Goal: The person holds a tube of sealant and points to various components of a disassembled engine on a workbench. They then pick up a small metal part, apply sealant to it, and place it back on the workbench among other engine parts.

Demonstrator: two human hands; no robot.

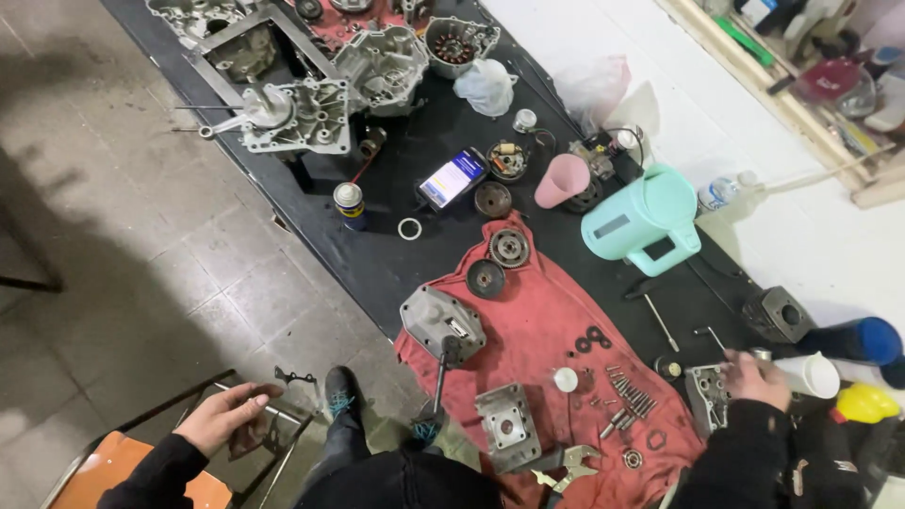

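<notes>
- Two bare hands show at the bottom of the head view, well apart, each in a dark sleeve
- left hand (pixel 224 415): held out over the tiled floor (pixel 123 245) above an orange chair seat (pixel 113 467); fingers loosely curled, pinching a thin dark gasket (pixel 294 377) by one end; the gasket hangs free beside a dark shoe (pixel 339 391)
- right hand (pixel 756 377): resting on a small grey metal cover (pixel 705 394) at the right edge of the red cloth (pixel 537 320); fingers bent over its top edge; whether it grips or only touches, I cannot tell
- on the red cloth: a row of bolts (pixel 630 394) just left of that cover; a grey housing with a lever (pixel 441 325); a square grey casting (pixel 507 426); pliers (pixel 568 467) near the lower edge
- farther up the black mat (pixel 377 254): a mint-green jug (pixel 641 219), a pink cup (pixel 563 181), a phone (pixel 452 177), a spray can (pixel 349 205) and large engine cases (pixel 320 94)
</notes>
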